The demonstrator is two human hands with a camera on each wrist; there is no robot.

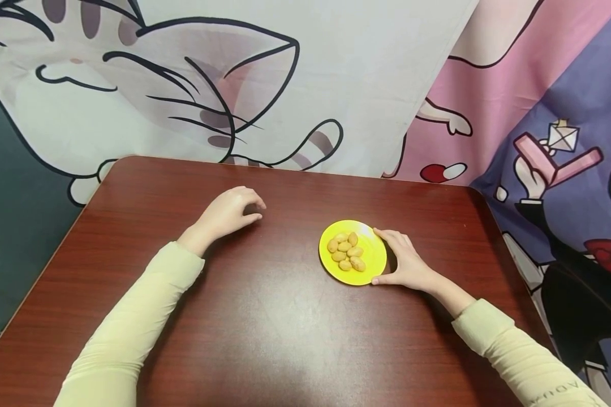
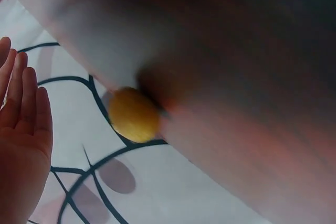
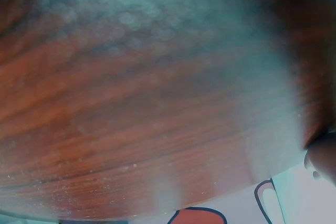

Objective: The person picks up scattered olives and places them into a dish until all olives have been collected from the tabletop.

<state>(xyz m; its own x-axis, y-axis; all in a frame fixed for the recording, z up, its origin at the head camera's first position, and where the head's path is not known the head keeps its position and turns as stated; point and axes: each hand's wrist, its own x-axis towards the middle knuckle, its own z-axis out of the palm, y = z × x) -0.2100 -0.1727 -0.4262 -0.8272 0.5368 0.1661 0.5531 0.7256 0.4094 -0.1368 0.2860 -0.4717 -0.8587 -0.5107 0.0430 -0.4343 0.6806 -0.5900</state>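
A round yellow plate [image 1: 374,249] lies on the table, bearing several small tan oval pieces [image 1: 344,247] of a kind too small to tell. Spread around the plate's right rim, my right hand [image 1: 406,263] holds it, thumb at the near side and fingers at the far side. Left of the plate and apart from it, my left hand [image 1: 229,213] is over the table with loosely bent fingers and nothing visible in them. In the left wrist view, a rounded yellow thing [image 2: 134,115] appears beyond the open palm. The right wrist view barely shows a fingertip [image 3: 320,156].
The dark red-brown wooden table [image 1: 285,339] has rounded far corners. Behind it hangs a cloth with a cat drawing [image 1: 147,102], and a pink and purple patterned cloth [image 1: 514,85] is at the right.
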